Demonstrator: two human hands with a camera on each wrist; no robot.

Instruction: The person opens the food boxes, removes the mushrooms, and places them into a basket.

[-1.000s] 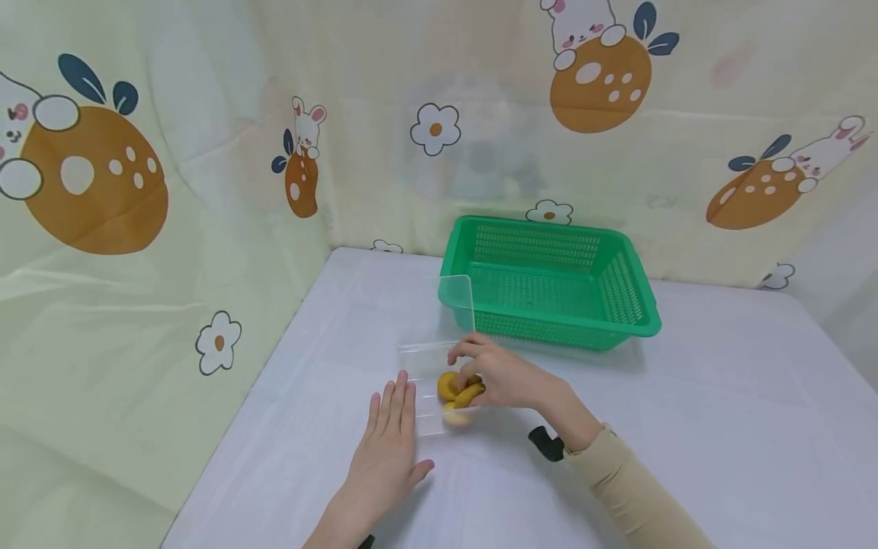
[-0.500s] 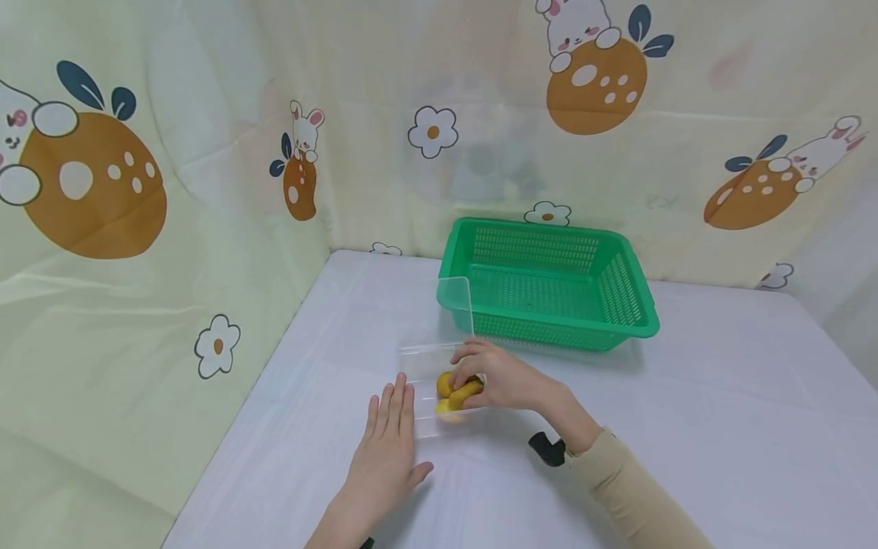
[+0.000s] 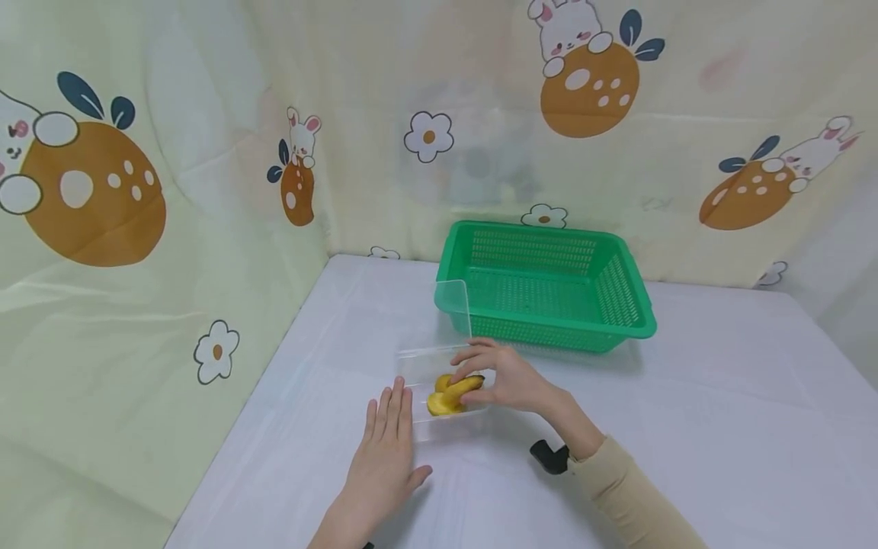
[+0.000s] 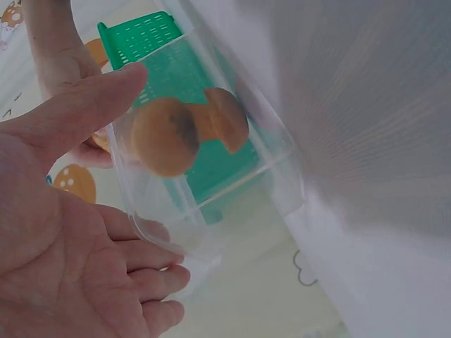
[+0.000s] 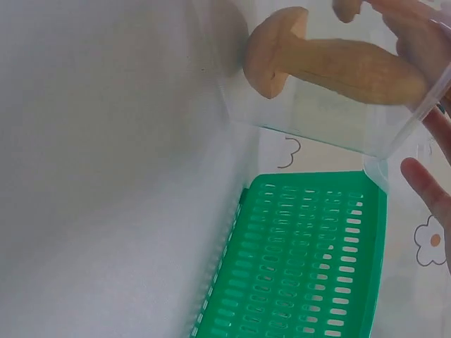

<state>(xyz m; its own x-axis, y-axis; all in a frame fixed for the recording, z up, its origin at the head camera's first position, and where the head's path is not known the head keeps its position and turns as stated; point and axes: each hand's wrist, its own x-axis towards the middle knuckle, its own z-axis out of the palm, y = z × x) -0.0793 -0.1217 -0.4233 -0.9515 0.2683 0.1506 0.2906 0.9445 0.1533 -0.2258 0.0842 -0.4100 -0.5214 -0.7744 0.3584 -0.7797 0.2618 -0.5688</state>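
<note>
A yellow-brown mushroom (image 3: 444, 404), thick-stemmed with a rounded cap, lies tilted inside a clear plastic box (image 3: 430, 366). My right hand (image 3: 509, 381) reaches in from the right and pinches the stem between thumb and fingers. In the right wrist view the whole mushroom (image 5: 338, 67) shows through the box wall. A second rounded yellow piece (image 3: 442, 383) sits behind it, partly covered; through the box in the left wrist view a round orange-brown shape (image 4: 162, 137) overlaps the stem. My left hand (image 3: 384, 457) lies with straight fingers along the box's left side.
A green perforated basket (image 3: 535, 328) stands at the back of the white-covered table (image 3: 720, 427). The box's clear lid (image 3: 454, 309) stands raised, overlapping the basket's front left corner. A patterned curtain (image 3: 370, 152) hangs behind the table and along its left.
The mushroom has turned under my right hand, its cap end shifting left and toward the front of the box. My left hand has stayed in place along the box.
</note>
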